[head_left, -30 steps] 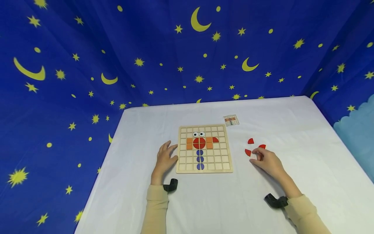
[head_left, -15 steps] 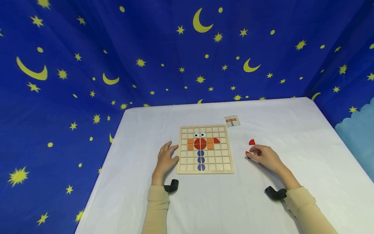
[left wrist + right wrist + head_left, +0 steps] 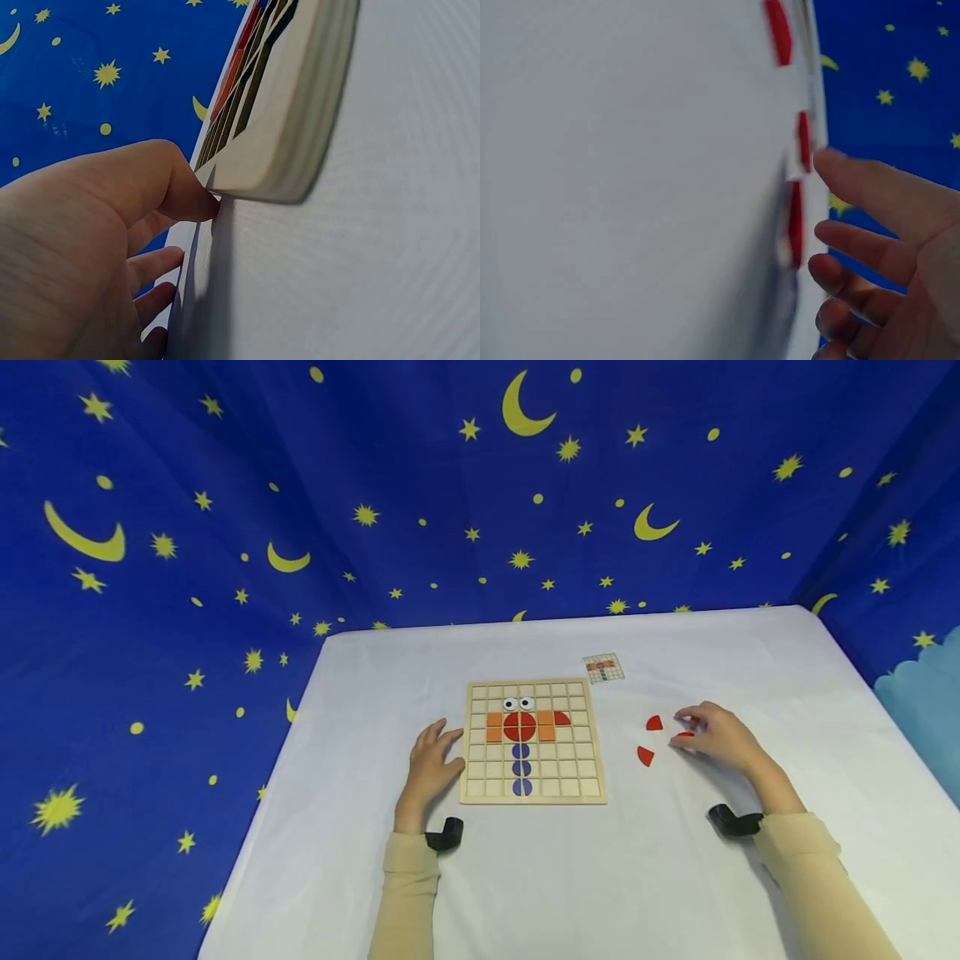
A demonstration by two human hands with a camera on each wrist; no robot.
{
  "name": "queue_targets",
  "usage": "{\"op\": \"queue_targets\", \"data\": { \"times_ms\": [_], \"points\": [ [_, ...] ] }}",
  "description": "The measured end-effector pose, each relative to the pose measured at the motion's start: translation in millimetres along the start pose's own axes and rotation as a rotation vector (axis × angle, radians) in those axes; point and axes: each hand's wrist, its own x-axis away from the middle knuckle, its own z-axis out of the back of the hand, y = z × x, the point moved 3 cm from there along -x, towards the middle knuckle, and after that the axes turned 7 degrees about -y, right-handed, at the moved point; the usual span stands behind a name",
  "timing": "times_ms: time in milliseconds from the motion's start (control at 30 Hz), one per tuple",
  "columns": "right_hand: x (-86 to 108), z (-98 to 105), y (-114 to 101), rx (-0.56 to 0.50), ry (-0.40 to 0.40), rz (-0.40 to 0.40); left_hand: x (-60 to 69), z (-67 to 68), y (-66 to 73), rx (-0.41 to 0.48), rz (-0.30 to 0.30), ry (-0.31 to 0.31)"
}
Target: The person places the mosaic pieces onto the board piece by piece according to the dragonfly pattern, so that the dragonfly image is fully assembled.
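Observation:
A square wooden grid board [image 3: 534, 800] lies on the table. On it are two eye pieces, a red disc of quarter pieces, orange tiles, one red quarter piece [image 3: 562, 718] and several blue half-round pieces. My left hand [image 3: 429, 768] rests at the board's left edge, thumb and forefinger spread against the rim; its thumb tip meets the board's corner in the left wrist view. My right hand [image 3: 722, 740] hovers with parted fingers over a red quarter piece [image 3: 684, 737], partly hidden beneath. Two more loose pieces, an upper red quarter [image 3: 655, 723] and a lower red quarter [image 3: 645, 756], lie left of it.
Behind the board's right corner lies a small picture card [image 3: 603, 667] with a grid pattern. A white cloth [image 3: 570, 885] covers the table. Blue curtains [image 3: 420, 460] with stars and moons stand behind and at the sides.
My right hand was down among the loose red pieces, its fingertips at the lower left one; it has moved right and a little away, uncovering that piece. The left hand stays at the board.

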Motion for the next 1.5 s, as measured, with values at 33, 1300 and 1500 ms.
{"op": "queue_targets", "data": {
  "times_ms": [33,1300,1500],
  "points": [
    [3.4,-0.7,2.0,-0.002,-0.004,-0.010,0.1,0.1,0.0,-0.001,0.000,0.001],
    [-15.6,-10.0,-8.9,0.055,-0.038,0.009,-3.3,-1.5,-1.4,-0.005,-0.017,0.020],
    [-15.0,-13.0,-9.5,0.036,-0.026,0.047,-1.2,-1.2,-0.7,0.002,-0.008,0.020]
  ]
}}
